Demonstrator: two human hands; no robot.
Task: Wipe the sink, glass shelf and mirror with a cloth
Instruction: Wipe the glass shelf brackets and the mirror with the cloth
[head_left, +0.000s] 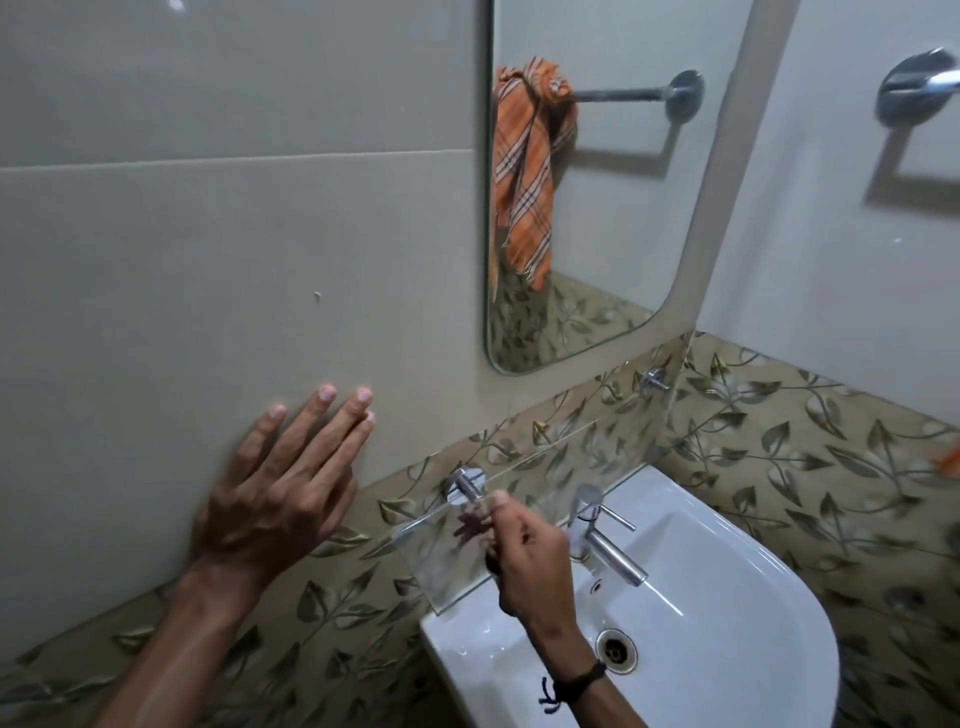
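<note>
Right hand (524, 561) over the back-left corner of the white ceramic sink (727, 649), fingers curled round the front edge of the clear glass shelf (441, 571) (thumb on top, fingertips seen through the glass). Left hand (275, 499), left of the sink, lies flat on the beige wall tile (208, 260), fingers straight. The orange checked cloth (524, 171) shows only as a reflection in the round-cornered mirror (623, 234) above the sink, well apart from all fingers.

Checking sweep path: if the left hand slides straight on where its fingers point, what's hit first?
Likely the left edge of the rounded frameless wall mirror. The left hand lies flat on bare beige wall tile, fingers aimed up-right; nothing shows between.
</note>
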